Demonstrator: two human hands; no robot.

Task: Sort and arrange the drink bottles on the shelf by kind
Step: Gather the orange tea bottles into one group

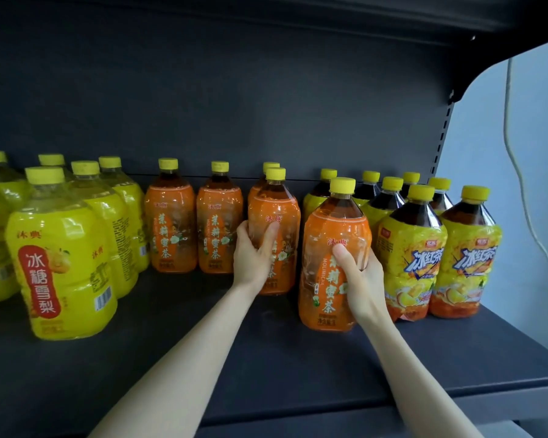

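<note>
Drink bottles with yellow caps stand on a dark shelf (266, 358). My left hand (255, 252) grips an orange-labelled tea bottle (282, 216) in the middle row. My right hand (359, 273) grips another orange-labelled bottle (329, 248) standing nearer the front. Two more orange bottles (168, 226) stand upright to the left. Several yellow-labelled pear drink bottles (60, 263) fill the left end. Several iced tea bottles with yellow and red labels (412, 260) fill the right end.
A dark back panel (234, 105) closes the shelf behind the bottles. Another shelf board (393, 14) hangs overhead. The slotted upright (443, 134) and a pale wall with a hanging cable (516, 172) lie to the right. Bare shelf surface runs along the front edge.
</note>
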